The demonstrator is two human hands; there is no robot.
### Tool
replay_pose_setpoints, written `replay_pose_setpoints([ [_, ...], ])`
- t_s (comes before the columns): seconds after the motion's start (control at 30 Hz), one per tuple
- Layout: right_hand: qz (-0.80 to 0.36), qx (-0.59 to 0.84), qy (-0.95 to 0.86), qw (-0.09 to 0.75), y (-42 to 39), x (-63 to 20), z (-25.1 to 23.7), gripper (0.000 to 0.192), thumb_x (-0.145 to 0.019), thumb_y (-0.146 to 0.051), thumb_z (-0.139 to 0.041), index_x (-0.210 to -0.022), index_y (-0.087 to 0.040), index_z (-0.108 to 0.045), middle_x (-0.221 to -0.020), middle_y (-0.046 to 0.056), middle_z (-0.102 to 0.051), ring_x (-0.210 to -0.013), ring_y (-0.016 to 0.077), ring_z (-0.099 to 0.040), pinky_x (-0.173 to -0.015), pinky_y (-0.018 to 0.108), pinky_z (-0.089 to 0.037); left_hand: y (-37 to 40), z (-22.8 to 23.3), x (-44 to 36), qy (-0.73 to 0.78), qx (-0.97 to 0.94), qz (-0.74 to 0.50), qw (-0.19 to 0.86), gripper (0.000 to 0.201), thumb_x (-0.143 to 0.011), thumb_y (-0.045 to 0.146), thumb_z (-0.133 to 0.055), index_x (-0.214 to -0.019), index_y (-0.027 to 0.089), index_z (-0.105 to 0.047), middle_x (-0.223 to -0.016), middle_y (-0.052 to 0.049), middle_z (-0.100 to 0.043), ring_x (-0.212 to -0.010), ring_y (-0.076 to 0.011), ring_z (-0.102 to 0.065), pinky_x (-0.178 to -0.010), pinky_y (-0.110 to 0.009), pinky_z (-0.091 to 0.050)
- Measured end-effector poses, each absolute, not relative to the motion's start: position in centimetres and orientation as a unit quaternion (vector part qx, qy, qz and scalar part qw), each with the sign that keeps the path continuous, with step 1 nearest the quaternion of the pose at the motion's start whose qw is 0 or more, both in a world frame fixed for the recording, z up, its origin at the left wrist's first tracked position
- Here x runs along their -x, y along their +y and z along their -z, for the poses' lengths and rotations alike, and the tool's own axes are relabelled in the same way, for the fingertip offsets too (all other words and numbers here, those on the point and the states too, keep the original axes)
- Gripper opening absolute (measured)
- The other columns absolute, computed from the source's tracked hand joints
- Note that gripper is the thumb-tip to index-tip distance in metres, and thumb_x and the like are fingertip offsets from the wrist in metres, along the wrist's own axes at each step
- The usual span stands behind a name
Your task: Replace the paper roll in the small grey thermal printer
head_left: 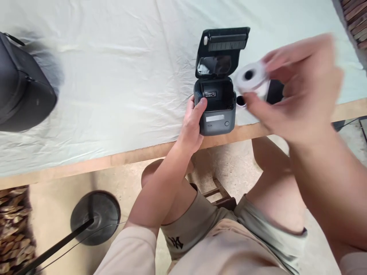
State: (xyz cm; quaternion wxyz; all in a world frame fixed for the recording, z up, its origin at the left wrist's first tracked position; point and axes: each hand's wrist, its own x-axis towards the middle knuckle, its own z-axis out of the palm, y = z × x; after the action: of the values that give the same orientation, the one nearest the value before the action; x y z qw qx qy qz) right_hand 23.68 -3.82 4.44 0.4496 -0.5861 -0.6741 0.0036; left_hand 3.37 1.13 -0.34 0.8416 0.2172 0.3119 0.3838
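While L hand [192,124] grips L side of sm. dk printer [218,125] at near edge of table [94,165], thumb over rim, R hand [306,86] pinches white paper roll [257,76] betw. thumb & fingers, just R of printer; blurred. Lid [220,51] up on far side. 2nd white roll [261,92] partly hidden behind held one, nr blk item [275,91]. Dk bag [24,89] at L, on pale cloth [114,76].

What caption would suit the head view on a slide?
The left hand steadies an open dark device while the right hand holds a white roll beside it.
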Motion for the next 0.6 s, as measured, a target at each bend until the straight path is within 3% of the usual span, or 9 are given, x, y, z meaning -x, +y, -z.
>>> replay_pose_setpoints([
  [0.07,-0.01,0.628,-0.707,0.324,-3.8,-21.8,-5.8,0.026,-0.097,-0.043,-0.082,-0.119,-0.037,-0.07,-0.125,0.006,-0.082,-0.109,0.0326,-0.079,-0.093,0.057,-0.067,1.1,0.3,-3.5,0.307,-0.221,-0.389,0.84,0.038,-0.112,0.041,-0.076,-0.148,0.034,-0.067,-0.146,0.0,-0.085,-0.162,-0.0287,-0.073,-0.136,-0.045,-0.063],
  [0.13,-0.003,0.649,-0.722,0.238,-3.1,-20.8,-6.3,0.023,-0.097,-0.026,-0.072,-0.117,-0.037,-0.07,-0.128,0.004,-0.086,-0.112,0.0326,-0.081,-0.097,0.055,-0.067,1.0,0.2,-3.6,0.302,-0.235,-0.394,0.836,0.034,-0.112,0.038,-0.076,-0.144,0.034,-0.065,-0.141,0.002,-0.084,-0.164,-0.0271,-0.072,-0.138,-0.045,-0.061],
  [0.23,-0.012,0.65,-0.734,0.194,-1.9,-21.0,-5.8,0.02,-0.097,-0.022,-0.067,-0.112,-0.034,-0.07,-0.113,0.002,-0.087,-0.105,0.0317,-0.083,-0.102,0.054,-0.067,1.2,0.0,-3.6,0.292,-0.246,-0.394,0.836,0.021,-0.115,0.036,-0.072,-0.133,0.031,-0.064,-0.133,0.002,-0.084,-0.166,-0.0273,-0.071,-0.138,-0.046,-0.06],
  [0.33,-0.037,0.646,-0.72,0.252,-1.8,-21.3,-5.3,0.007,-0.103,-0.029,-0.066,-0.102,-0.034,-0.072,-0.099,0.001,-0.082,-0.096,0.0308,-0.081,-0.111,0.059,-0.064,1.5,-0.2,-3.3,0.268,-0.226,-0.387,0.853,0.02,-0.111,0.04,-0.075,-0.124,0.029,-0.065,-0.136,-0.002,-0.087,-0.169,-0.0309,-0.067,-0.138,-0.047,-0.06],
  [0.43,-0.04,0.62,-0.708,0.336,-3.2,-20.6,-5.0,0.014,-0.109,-0.038,-0.066,-0.098,-0.036,-0.074,-0.098,0.001,-0.082,-0.098,0.0323,-0.083,-0.116,0.064,-0.06,1.6,-0.4,-2.9,0.254,-0.199,-0.379,0.867,0.031,-0.1,0.039,-0.088,-0.12,0.03,-0.066,-0.135,-0.003,-0.089,-0.167,-0.0338,-0.069,-0.135,-0.047,-0.061],
  [0.6,-0.044,0.566,-0.734,0.371,-5.9,-19.4,-4.4,0.008,-0.106,-0.044,-0.074,-0.099,-0.04,-0.076,-0.102,-0.002,-0.086,-0.112,0.0345,-0.087,-0.106,0.064,-0.063,1.4,-0.2,-2.3,0.299,-0.24,-0.378,0.843,0.041,-0.091,0.027,-0.094,-0.121,0.03,-0.066,-0.102,0.004,-0.081,-0.117,-0.0252,-0.088,-0.102,-0.037,-0.07],
])
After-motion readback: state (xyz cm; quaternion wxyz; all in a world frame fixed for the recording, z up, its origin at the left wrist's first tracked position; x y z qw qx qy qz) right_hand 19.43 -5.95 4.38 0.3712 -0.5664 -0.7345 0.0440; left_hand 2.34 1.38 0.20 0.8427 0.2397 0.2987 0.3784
